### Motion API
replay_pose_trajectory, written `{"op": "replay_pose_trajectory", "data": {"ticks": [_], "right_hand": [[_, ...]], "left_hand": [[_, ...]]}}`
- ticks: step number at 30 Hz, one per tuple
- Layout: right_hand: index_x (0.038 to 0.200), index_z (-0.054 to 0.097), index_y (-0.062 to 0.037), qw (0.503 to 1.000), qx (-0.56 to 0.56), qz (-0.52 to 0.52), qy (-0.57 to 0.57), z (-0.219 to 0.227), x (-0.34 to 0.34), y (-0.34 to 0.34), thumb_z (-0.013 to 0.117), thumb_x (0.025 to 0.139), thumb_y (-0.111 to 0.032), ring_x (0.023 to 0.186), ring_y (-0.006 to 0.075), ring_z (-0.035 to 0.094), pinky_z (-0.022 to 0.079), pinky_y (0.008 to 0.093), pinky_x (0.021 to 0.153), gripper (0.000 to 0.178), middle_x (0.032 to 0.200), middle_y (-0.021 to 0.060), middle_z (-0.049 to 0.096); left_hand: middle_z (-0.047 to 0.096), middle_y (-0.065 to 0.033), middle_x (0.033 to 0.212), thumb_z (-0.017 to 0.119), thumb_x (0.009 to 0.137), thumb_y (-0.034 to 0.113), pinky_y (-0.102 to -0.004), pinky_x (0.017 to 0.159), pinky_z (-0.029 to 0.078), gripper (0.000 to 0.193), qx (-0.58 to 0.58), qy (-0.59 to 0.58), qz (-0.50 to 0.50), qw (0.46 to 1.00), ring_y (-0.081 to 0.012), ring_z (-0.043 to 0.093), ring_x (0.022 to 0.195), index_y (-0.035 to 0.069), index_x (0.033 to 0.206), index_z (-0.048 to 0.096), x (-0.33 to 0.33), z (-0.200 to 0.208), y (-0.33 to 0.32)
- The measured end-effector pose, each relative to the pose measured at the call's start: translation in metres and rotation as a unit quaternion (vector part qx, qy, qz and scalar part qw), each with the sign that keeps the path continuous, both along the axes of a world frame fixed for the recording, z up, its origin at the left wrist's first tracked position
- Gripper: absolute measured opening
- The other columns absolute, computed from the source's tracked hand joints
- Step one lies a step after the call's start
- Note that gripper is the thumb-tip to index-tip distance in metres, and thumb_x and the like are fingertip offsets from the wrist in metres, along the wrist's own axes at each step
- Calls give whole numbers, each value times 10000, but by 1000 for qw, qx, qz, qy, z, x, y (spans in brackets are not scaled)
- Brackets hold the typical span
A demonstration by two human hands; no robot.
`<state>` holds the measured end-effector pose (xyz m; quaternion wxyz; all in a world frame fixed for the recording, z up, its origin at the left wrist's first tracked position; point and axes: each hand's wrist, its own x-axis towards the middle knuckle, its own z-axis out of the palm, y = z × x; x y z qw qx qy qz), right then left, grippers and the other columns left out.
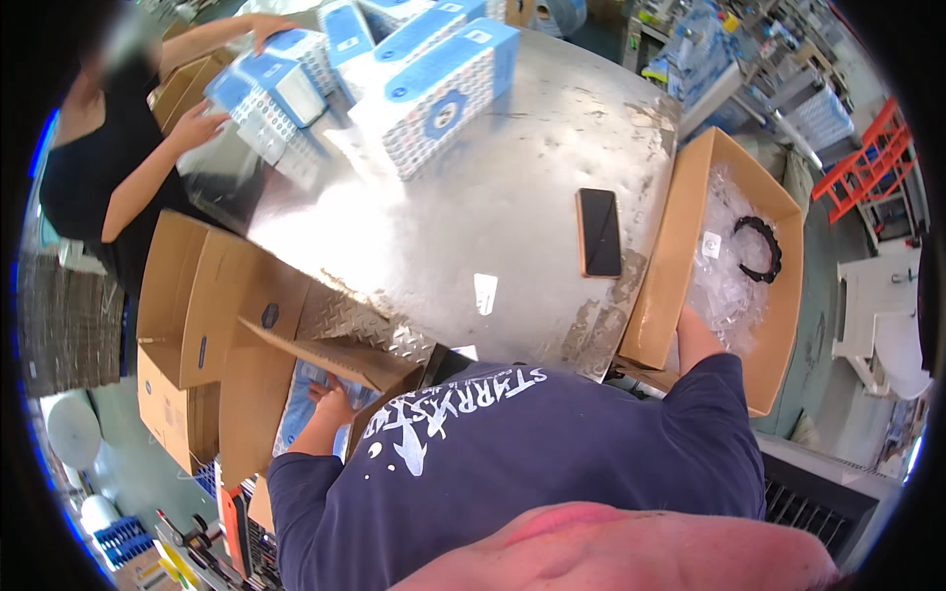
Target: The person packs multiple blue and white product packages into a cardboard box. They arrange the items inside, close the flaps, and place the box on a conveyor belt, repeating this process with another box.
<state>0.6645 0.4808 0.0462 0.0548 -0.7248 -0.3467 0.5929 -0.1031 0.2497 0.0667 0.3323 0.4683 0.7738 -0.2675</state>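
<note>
My left hand (pixel 332 402) reaches into an open cardboard box (pixel 246 433) at the lower left. Its fingers are partly spread against blue-and-white packages (pixel 299 404) inside, beside a raised flap (pixel 330 357). On the right, my right forearm (pixel 697 345) goes down into another open cardboard box (pixel 682 246) filled with crumpled clear plastic bags (pixel 724 286). The plastic and the box wall hide my right hand and its fingers. A black ring-shaped band (pixel 759 249) lies on top of the plastic.
A metal table (pixel 493 227) stands ahead, holding a phone (pixel 598 233), a white paper slip (pixel 485 294) and several blue-and-white cartons (pixel 443 89). At the far left, a co-worker's hands (pixel 197 126) touch cartons. Beyond the right box stands an orange step ladder (pixel 867 158).
</note>
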Motion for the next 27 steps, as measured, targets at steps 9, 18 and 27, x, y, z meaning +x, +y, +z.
{"op": "replay_pose_trajectory", "data": {"ticks": [9,18,27], "right_hand": [[1288,538,-154,892,351,164,234,-120,97,12,462,925,-260,1216,214,484,410,345,996,386,1352,45,510],[1192,605,-116,987,140,4,-75,-18,10,-16,554,840,-217,900,261,593,490,365,829,370,1075,110,615],[1160,639,-90,827,188,116,-516,149,3,-12,616,766,-144,817,300,683,536,377,782,398,961,181,684]], "left_hand": [[623,-80,1201,621,818,427,-369,953,424,516,10,-228,-194,954,-236,506,1217,155,1254,581,63,86,121],[-116,-169,1549,690,733,430,-778,919,237,1014,-68,47,-61,995,-552,-32,1360,294,1497,39,16,64,-3],[-199,-151,1535,873,550,422,-670,997,305,1330,-54,-15,-31,998,-514,-94,1375,256,1500,-43,4,14,-19]]}}
